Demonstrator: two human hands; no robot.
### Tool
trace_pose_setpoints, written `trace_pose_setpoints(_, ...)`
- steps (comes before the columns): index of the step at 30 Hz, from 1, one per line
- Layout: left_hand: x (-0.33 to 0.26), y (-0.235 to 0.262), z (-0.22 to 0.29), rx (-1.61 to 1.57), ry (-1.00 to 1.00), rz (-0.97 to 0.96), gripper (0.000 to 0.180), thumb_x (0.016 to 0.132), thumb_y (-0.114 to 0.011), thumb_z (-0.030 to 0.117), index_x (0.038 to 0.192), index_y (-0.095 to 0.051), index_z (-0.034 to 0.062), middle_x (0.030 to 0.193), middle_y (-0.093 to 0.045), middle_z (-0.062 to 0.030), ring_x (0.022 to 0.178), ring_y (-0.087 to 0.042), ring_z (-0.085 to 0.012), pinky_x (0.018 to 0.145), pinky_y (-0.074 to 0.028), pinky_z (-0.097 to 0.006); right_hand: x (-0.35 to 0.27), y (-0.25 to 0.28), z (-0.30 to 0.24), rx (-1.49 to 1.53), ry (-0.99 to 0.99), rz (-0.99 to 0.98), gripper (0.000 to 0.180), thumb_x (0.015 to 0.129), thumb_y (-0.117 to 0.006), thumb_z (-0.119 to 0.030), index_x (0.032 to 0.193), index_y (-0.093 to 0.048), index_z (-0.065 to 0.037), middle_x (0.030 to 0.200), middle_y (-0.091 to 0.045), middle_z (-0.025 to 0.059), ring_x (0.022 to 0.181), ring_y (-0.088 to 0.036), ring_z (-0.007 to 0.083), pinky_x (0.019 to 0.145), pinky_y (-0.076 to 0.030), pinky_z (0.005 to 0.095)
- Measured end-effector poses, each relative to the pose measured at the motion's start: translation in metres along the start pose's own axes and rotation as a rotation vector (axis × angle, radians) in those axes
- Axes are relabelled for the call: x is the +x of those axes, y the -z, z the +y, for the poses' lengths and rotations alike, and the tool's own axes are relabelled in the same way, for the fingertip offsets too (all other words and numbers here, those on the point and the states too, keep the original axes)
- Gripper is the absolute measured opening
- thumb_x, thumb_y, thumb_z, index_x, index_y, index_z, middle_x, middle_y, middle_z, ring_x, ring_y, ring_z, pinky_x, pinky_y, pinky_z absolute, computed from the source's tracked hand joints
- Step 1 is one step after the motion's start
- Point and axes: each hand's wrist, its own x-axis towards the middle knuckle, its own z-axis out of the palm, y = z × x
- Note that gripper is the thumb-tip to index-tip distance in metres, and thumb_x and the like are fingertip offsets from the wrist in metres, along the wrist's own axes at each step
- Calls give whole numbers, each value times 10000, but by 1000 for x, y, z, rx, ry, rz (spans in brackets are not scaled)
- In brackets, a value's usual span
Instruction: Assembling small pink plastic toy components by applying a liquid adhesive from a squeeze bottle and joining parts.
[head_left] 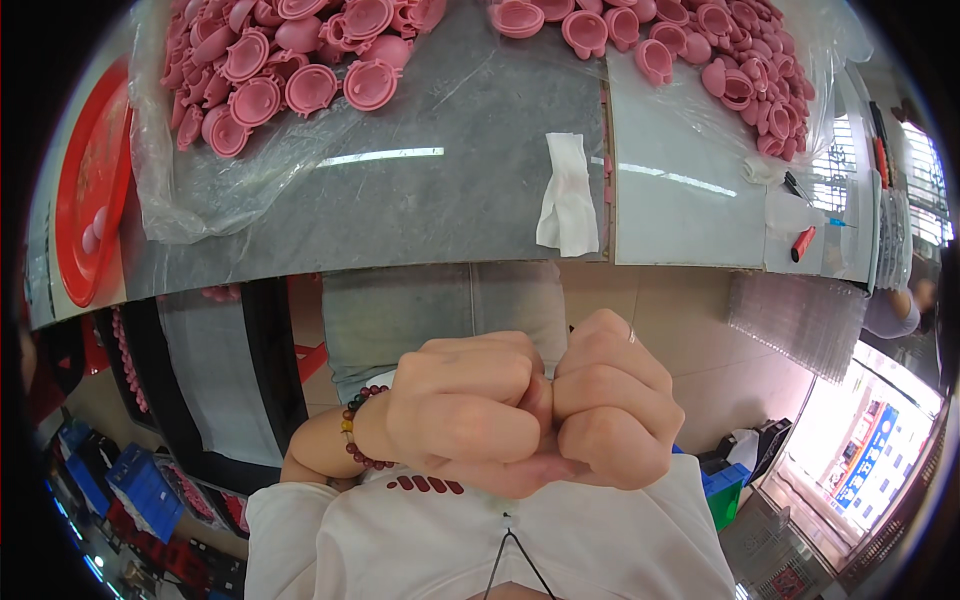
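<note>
Both hands are raised in front of my white shirt, close to the camera and above my lap. My left hand (462,410), with a beaded bracelet (350,428) on its wrist, is curled with the knuckles up. Pressed against it is my right hand (614,402), its fingers folded in the same way and a thin ring on one of them. Whatever the fingers pinch, if anything, is hidden behind them. On the table beyond, out of reach of the hands, lie heaps of pink rounded cup-shaped pieces (310,90).
A grey tabletop (450,190) holds a folded white cloth (568,195) near its front edge. Clear plastic sheeting (200,205) lies under the left heap. A red tray (88,185) stands far left, a red-handled tool (803,243) at right. Black crates (270,350) sit below left.
</note>
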Motion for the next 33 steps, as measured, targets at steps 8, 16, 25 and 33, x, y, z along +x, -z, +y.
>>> trace_pose_setpoints(8, 0, 2, 1, -11, 8, -15, 465, 636, -735, 71, 756, -288, 113, 532, -296, 0, 412, -351, -167, 411, -381, -314, 1, 0, 0, 1, 2, 4, 274, 365, -547, -102, 519, -328, -44, 521, -337, 44, 438, -314, 167, 412, -228, 253)
trace_pose_setpoints(16, -1, 1, -1, -54, -7, 20, 442, 636, -732, 65, 743, -306, 105, 534, -304, 4, 413, -359, -163, 406, -369, -309, 1, 0, 0, 1, 2, -16, 267, 377, -550, -99, 522, -334, -43, 522, -336, 44, 439, -312, 169, 412, -225, 254)
trace_pose_setpoints(25, -2, 0, -5, -81, -55, 32, 403, 644, -717, 59, 778, -340, 102, 535, -325, 5, 406, -354, -150, 397, -356, -305, 2, -2, 2, 44, 36, -5, 331, 412, -585, -205, 493, -320, -24, 465, -390, 74, 380, -311, 153, 393, -168, 257)
trace_pose_setpoints(33, -2, 2, -1, -129, -26, 30, 413, 630, -723, 40, 760, -337, 107, 529, -322, 5, 410, -353, -153, 396, -340, -309, 3, -3, 1, 32, 19, -9, 326, 399, -576, -211, 493, -326, -25, 466, -386, 72, 382, -311, 155, 394, -169, 258)
